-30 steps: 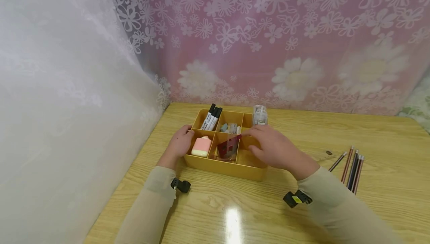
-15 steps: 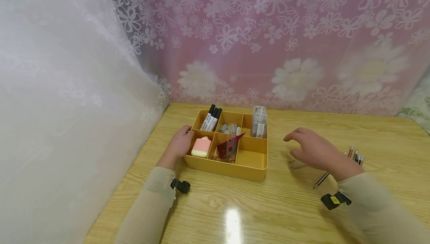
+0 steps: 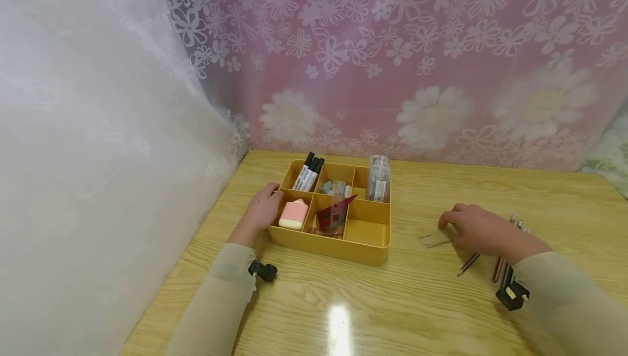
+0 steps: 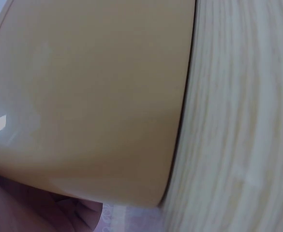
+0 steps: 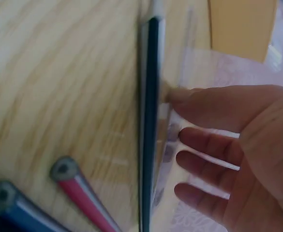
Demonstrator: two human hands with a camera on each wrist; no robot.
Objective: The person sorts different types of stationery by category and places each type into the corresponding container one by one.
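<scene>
A yellow organizer box (image 3: 324, 245) with several compartments stands on the table. My left hand (image 3: 263, 209) grips its left wall, and the left wrist view shows curled fingers (image 4: 85, 212) past the box's corner. In the box are black-capped markers (image 3: 308, 173), a pink-and-cream bottle-shaped item (image 3: 294, 214), a dark red translucent piece with cut-outs (image 3: 335, 215), small eraser-like pieces (image 3: 338, 188) and clear containers (image 3: 379, 179). Right of the box, my right hand (image 3: 478, 229) pinches a clear ruler (image 3: 434, 240) low at the tabletop. The hand partly covers it.
Several pencils (image 3: 497, 270) lie under and beside the right forearm, one angled toward the box (image 3: 378, 257). A pink floral curtain (image 3: 432, 72) hangs behind the table, and a white sheet (image 3: 98, 154) closes off the left side.
My right hand has moved from above the box out to the right and down onto the clear ruler. My left hand has stayed on the box's left wall.
</scene>
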